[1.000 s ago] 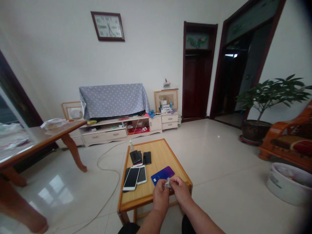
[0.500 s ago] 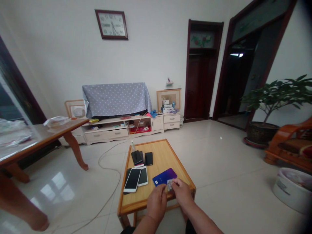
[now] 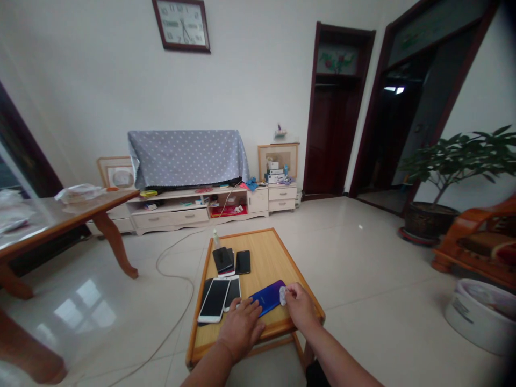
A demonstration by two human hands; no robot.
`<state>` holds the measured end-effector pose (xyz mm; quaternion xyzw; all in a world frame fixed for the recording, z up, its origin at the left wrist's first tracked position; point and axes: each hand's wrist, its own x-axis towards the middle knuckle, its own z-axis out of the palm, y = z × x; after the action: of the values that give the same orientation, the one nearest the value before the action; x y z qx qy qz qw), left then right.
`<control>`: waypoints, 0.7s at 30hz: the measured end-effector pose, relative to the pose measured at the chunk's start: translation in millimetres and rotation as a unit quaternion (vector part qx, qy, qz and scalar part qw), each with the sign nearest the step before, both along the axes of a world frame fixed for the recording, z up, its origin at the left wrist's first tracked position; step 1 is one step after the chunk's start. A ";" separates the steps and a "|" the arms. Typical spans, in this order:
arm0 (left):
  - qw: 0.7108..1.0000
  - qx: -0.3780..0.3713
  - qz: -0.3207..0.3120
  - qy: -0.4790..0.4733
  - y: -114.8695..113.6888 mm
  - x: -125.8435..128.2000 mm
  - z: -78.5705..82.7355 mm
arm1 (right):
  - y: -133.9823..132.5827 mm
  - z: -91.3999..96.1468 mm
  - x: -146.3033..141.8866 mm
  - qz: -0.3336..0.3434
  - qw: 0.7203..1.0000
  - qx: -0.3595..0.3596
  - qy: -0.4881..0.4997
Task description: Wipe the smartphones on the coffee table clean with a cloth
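Fingers of the right hand (image 3: 300,307) pinch a small whitish scrap (image 3: 282,295) just beside a blue phone (image 3: 268,297). The left hand (image 3: 241,329) lies open, fingers spread, touching that phone's edge. Six more phones (image 3: 243,262), three in front and three behind, sit on the wooden surface (image 3: 262,258); no writing is legible.

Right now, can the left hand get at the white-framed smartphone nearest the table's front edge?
Probably yes: the left hand lies at the near edge of the low wooden table, and the white-framed smartphone sits just beside it. Nothing stands between them, so the way looks free.
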<state>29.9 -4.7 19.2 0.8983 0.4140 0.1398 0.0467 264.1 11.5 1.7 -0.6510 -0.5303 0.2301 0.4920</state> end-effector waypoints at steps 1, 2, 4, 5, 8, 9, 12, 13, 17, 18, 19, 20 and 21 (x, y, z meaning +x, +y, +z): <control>1.000 -0.002 -0.004 0.005 0.7 -2.6 -1.7 | 4.1 0.2 1.5 -0.006 0.999 0.004 -0.036; 1.000 -0.002 -0.002 0.006 1.1 -5.3 -4.3 | 7.7 0.0 2.6 -0.010 0.997 0.006 -0.073; 1.000 0.000 0.006 0.001 1.2 -9.8 -10.9 | 12.1 -1.8 1.1 -0.001 0.989 0.002 -0.145; 1.000 0.001 0.008 -0.003 1.3 -11.5 -14.3 | 12.0 -3.4 -2.7 0.013 0.984 -0.004 -0.178; 1.000 0.007 0.000 -0.012 2.5 -14.2 -22.9 | 1.7 -9.7 -26.3 0.059 0.962 -0.018 -0.265; 1.000 0.008 -0.005 -0.014 3.2 -14.6 -24.9 | -4.3 -12.0 -36.6 0.074 0.954 -0.017 -0.289; 0.999 0.011 -0.008 -0.032 4.5 -14.7 -28.1 | -20.0 -16.7 -60.4 0.142 0.935 0.005 -0.324; 0.999 0.012 -0.007 -0.041 4.6 -14.6 -28.3 | -22.0 -16.8 -62.9 0.154 0.932 0.006 -0.329; 0.998 0.001 0.009 -0.058 4.1 -14.9 -26.8 | -10.9 -10.1 -47.7 0.086 0.930 -0.041 -0.356; 0.998 -0.006 0.012 -0.055 4.1 -15.1 -26.3 | -6.8 -8.1 -42.7 0.059 0.929 -0.057 -0.361; 0.999 -0.013 0.015 -0.051 4.2 -15.2 -25.8 | -4.0 -6.5 -39.6 0.038 0.928 -0.071 -0.363; 0.999 -0.020 0.016 -0.048 4.5 -15.4 -25.5 | -3.2 -5.7 -39.0 0.031 0.927 -0.081 -0.364; 0.998 -0.025 0.017 -0.048 5.0 -15.4 -25.4 | -4.4 -5.9 -40.7 0.041 0.926 -0.085 -0.364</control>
<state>14.5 0.2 -6.2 0.8820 0.4298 0.1725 0.0869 223.4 7.1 -4.1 -0.7069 -0.6777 0.0409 0.1981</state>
